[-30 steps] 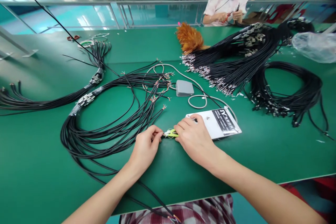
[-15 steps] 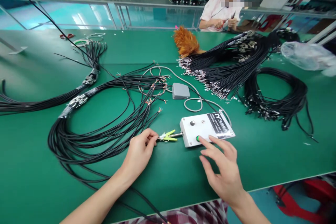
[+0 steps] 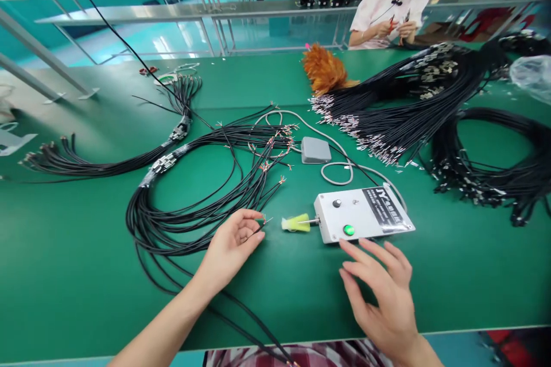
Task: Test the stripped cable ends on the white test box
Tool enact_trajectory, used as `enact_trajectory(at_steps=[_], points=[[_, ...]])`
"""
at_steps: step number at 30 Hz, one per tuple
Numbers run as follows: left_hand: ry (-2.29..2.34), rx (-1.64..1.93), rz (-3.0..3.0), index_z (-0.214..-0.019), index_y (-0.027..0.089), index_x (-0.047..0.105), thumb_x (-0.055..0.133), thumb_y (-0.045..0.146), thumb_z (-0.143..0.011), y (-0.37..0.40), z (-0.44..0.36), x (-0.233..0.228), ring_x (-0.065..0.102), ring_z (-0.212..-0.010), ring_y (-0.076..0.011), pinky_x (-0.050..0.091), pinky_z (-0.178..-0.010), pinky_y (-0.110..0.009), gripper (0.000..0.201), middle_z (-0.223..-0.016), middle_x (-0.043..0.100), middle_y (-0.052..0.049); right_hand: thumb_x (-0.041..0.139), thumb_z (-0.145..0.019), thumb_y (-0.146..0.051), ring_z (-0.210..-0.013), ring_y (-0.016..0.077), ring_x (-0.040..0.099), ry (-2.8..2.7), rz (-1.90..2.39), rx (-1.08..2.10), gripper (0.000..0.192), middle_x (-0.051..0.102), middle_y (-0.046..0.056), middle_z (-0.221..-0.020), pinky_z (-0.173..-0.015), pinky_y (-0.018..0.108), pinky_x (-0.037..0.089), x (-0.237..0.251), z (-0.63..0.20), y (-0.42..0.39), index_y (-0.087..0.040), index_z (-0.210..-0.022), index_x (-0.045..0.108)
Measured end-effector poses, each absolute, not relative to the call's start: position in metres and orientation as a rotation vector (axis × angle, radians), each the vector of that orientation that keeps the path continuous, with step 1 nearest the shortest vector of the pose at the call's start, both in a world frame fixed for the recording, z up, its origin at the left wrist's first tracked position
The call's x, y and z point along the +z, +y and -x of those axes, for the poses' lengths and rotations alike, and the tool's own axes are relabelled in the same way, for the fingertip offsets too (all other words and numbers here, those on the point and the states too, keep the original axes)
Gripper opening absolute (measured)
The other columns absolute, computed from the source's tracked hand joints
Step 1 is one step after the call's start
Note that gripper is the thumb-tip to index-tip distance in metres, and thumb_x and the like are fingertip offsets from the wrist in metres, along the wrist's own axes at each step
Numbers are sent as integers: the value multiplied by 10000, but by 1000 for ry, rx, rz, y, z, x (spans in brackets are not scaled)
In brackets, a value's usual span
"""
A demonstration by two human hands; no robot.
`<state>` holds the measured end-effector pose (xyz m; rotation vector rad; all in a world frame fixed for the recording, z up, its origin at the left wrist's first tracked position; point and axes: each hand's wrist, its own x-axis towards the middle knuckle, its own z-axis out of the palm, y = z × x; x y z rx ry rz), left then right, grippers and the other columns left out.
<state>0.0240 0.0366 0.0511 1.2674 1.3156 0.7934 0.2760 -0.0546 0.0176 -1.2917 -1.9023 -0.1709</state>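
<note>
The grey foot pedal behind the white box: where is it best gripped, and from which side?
Probably from above, across the two long sides of the grey pedal. It lies flat, low and blocky. Come in from its near right, since black cable ends crowd its left and its grey cord trails off right.

Both forearms are bare to the edge of view, with no sleeves, gloves, watch or rings showing. The left hand [image 3: 230,243] and right hand [image 3: 381,292] have short, unpainted nails. A red-and-white plaid garment [image 3: 301,354] shows at the bottom edge.
</note>
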Motion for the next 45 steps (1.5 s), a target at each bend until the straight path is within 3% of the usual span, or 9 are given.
enact_trajectory(at_steps=[7, 11, 16, 21, 31, 40, 42, 45], points=[[1267, 737, -1171, -825, 159, 566, 693, 315, -733, 35, -22, 53, 502, -524, -104, 373, -526, -214, 222, -549, 547, 49, 542, -887, -3, -1142, 212, 582, -2039, 1181, 83, 234, 717, 89, -1161, -1007, 427, 381, 5, -267, -63, -170, -1040, 602], [1331, 851, -1283, -785, 148, 647, 716, 316, -719, 37, -17, 55, 544, -669, -130, 412, -629, -239, 194, -729, 609, -6, 554, -893, -19, -1138, 214, 582, -2031, 1201, 132, 214, 706, 98, -1165, -965, 399, 419, 4, -268, -60, -161, -1041, 612], [1474, 845, -1378, -789, 160, 686, 702, 345, -736, 37, -15, 62, 420, -558, -113, 324, -545, -234, 193, -583, 457, 55, 556, -900, -34, -1110, 214, 597, -2042, 1197, 150, 200, 710, 87, -1147, -940, 391, 444, 3, -268, -59, -168, -1035, 618], [1447, 835, -1509, -723, 171, 656, 679, 315, -750, 31, -24, 71, 523, -641, -143, 407, -624, -251, 148, -680, 612, 0, 555, -907, -43, -1076, 214, 614, -2038, 1211, 175, 195, 718, 81, -1124, -913, 395, 477, 2, -267, -59, -173, -1038, 618], [1435, 785, -1371, -698, 167, 626, 673, 352, -748, 18, -37, 78, 480, -517, -110, 369, -491, -203, 197, -565, 558, 25, 554, -905, -68, -1022, 214, 657, -2009, 1255, 199, 190, 736, 59, -1084, -883, 405, 523, 5, -266, -59, -203, -1016, 628], [1391, 719, -1472, -738, 180, 717, 664, 380, -769, 8, -39, 76, 458, -484, -130, 359, -455, -218, 209, -521, 547, 13, 540, -893, -58, -947, 201, 692, -1925, 1221, 200, 248, 745, 63, -1048, -864, 384, 538, 20, -255, -57, -216, -1068, 618], [1329, 635, -1572, -714, 192, 721, 642, 392, -798, 5, -41, 74, 478, -489, -139, 381, -464, -219, 231, -526, 568, 5, 546, -897, -95, -899, 192, 698, -1847, 1202, 207, 239, 743, 71, -1016, -830, 349, 546, 31, -247, -53, -201, -1103, 603], [1207, 522, -1680, -721, 223, 730, 626, 411, -820, 1, -44, 66, 547, -523, -163, 433, -496, -224, 237, -589, 648, -13, 626, -886, -314, -822, 192, 689, -1657, 1255, 342, 316, 720, 57, -928, -752, 312, 564, 43, -235, -46, -196, -1176, 582]])
